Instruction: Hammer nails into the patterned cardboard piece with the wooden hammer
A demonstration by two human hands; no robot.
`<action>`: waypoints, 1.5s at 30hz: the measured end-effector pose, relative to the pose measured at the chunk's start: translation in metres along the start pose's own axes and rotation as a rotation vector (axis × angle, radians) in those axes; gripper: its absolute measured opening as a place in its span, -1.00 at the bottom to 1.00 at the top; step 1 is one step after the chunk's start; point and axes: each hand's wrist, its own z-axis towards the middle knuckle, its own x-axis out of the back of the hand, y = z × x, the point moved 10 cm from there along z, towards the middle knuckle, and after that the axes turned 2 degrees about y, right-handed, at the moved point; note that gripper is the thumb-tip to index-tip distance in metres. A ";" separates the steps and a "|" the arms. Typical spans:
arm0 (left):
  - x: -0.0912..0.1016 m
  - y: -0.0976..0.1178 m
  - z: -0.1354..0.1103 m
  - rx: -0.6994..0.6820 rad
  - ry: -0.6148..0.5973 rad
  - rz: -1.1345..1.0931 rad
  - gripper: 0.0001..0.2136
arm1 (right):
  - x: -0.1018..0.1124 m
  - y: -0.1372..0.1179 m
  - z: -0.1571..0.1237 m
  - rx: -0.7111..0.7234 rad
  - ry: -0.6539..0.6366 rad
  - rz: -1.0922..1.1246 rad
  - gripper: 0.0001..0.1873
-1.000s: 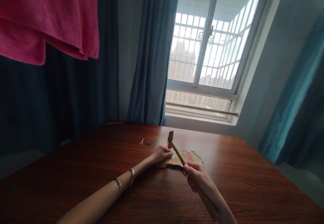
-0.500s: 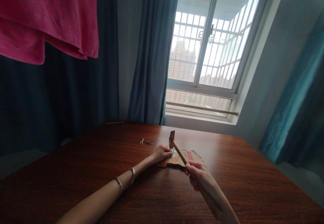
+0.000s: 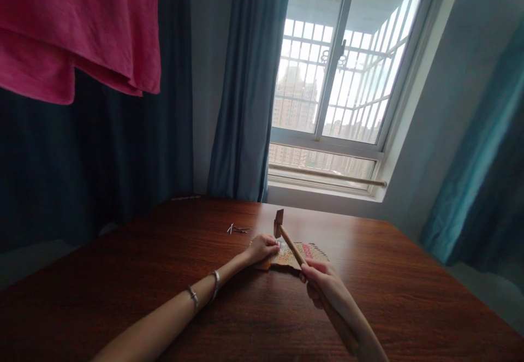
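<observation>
My right hand (image 3: 321, 280) is wrapped round the wooden handle of a hammer (image 3: 291, 245). The hammer's head stands a little above the fingertips of my left hand (image 3: 262, 248). Those fingers are pinched on a thin nail (image 3: 280, 244), which looks upright. Under it lies a light brown, ragged-edged piece of board (image 3: 314, 258), speckled with dots and marked with a pink patch. My left hand rests at the board's left end and hides part of it. Two bracelets are on the left wrist and forearm.
Several loose nails (image 3: 237, 230) lie on the dark wooden table (image 3: 172, 274), beyond my left hand. Behind the table stand a blue curtain (image 3: 241, 132) and a barred window (image 3: 327, 78). A pink cloth (image 3: 82, 29) hangs at the upper left.
The hammer's head has lifted very slightly from the nail held in my left fingers. Both hands stay in nearly the same place.
</observation>
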 end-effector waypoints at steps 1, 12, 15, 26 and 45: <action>0.001 0.000 0.000 -0.006 0.012 0.001 -0.67 | 0.000 -0.001 0.000 0.001 -0.002 -0.001 -0.65; -0.001 -0.012 0.002 -0.029 0.045 -0.051 -0.65 | 0.002 0.007 0.004 -0.021 -0.022 -0.010 -0.66; 0.001 -0.012 0.001 -0.033 0.050 -0.051 -0.63 | 0.005 0.008 0.005 -0.012 -0.013 0.001 -0.66; 0.002 -0.006 0.003 -0.118 0.035 -0.064 -0.57 | 0.011 0.006 0.005 0.008 0.021 0.050 -0.66; -0.002 -0.004 0.003 -0.117 0.015 -0.066 -0.65 | 0.008 0.005 0.005 -0.003 0.021 -0.003 -0.65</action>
